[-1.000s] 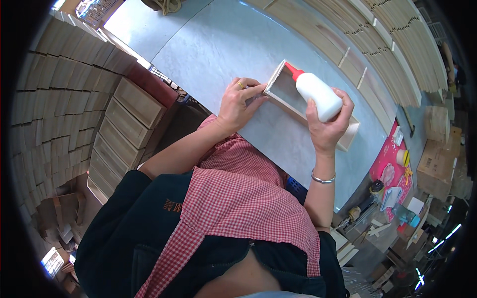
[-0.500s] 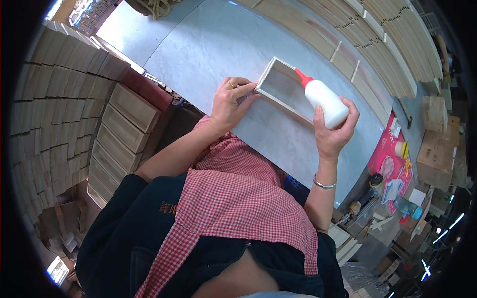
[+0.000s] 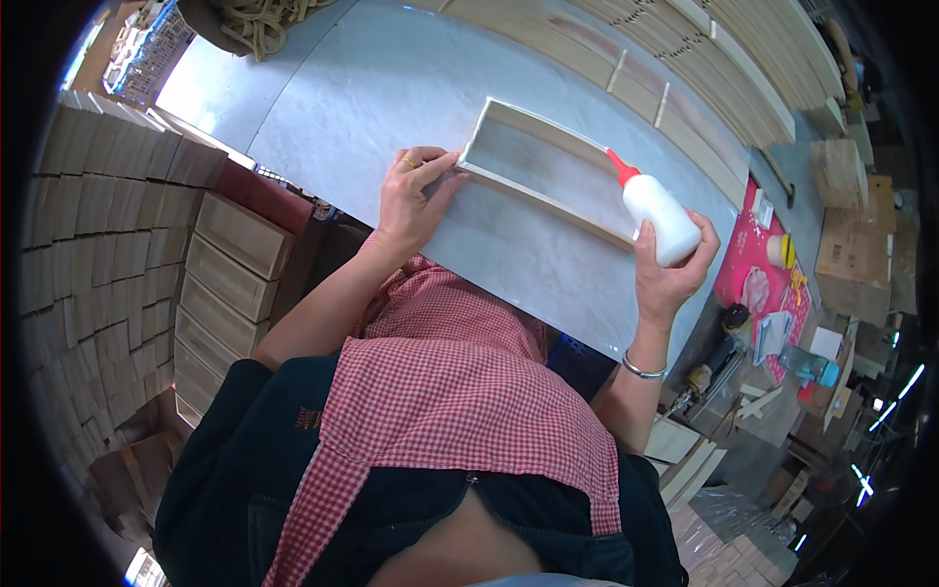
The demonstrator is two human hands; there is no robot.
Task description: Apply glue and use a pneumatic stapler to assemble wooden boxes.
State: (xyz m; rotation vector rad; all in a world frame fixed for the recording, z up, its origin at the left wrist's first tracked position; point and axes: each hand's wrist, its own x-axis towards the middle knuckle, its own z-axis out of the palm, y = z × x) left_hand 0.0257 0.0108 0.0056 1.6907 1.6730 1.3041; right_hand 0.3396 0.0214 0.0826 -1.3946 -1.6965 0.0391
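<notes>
On the pale grey worktable (image 3: 391, 88), a shallow wooden frame (image 3: 548, 171) lies flat with its open side up, one long rail running toward the person's right. At its near-left corner the left hand (image 3: 411, 201) presses down, fingers together and curled over the rail's end, thumb alongside — a grip that seems meant to pin the light frame so it cannot slide while the other hand works against it. A ring shows on one finger.

Over the frame's right part, the right hand (image 3: 670, 269) wraps closed around a white glue bottle (image 3: 657, 217), holding it tilted with its red nozzle (image 3: 618, 166) pointing down and away, tip at or just above the far rail; whether it touches the wood cannot be told. The tilt suits feeding glue along the rail. A metal bangle (image 3: 643, 369) sits on that wrist.

Beyond the frame, long wooden slats (image 3: 743, 88) lie side by side across the table — stock kept within reach, by the look of it. Stacked wooden boxes (image 3: 230, 264) stand at the person's left, and a red-checked apron (image 3: 440, 382) covers the lap.
</notes>
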